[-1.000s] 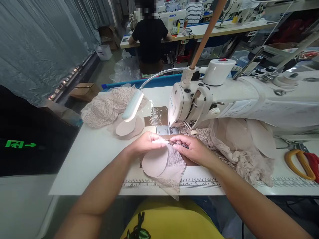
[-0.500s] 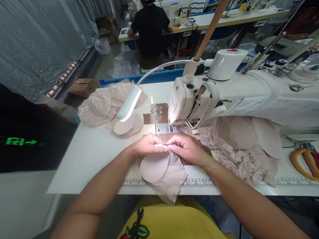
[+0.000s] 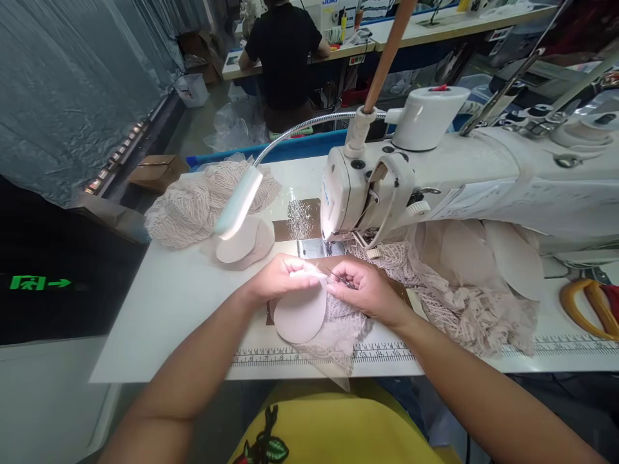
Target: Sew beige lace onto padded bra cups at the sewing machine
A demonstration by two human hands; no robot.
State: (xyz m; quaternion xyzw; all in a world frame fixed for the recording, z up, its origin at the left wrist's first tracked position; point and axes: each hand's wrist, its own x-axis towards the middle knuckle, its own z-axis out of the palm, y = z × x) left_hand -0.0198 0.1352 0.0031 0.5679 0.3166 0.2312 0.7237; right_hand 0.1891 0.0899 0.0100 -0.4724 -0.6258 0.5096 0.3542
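My left hand pinches the top edge of a round beige pad that lies on a piece of beige lace. My right hand is closed on a thin dark metal tool, its tip beside the pad's top edge. Both hands sit on the white table just in front of the needle plate of the white sewing machine.
A lamp on a gooseneck hangs over a pile of lace and pads at the back left. More lace and pads lie under the machine arm at right. Orange-handled scissors rest far right. A person in black sits at another table behind.
The hands have drawn slightly apart at the pad's top edge, and the thin tool shows in my right hand again. The view has tilted a little downward.
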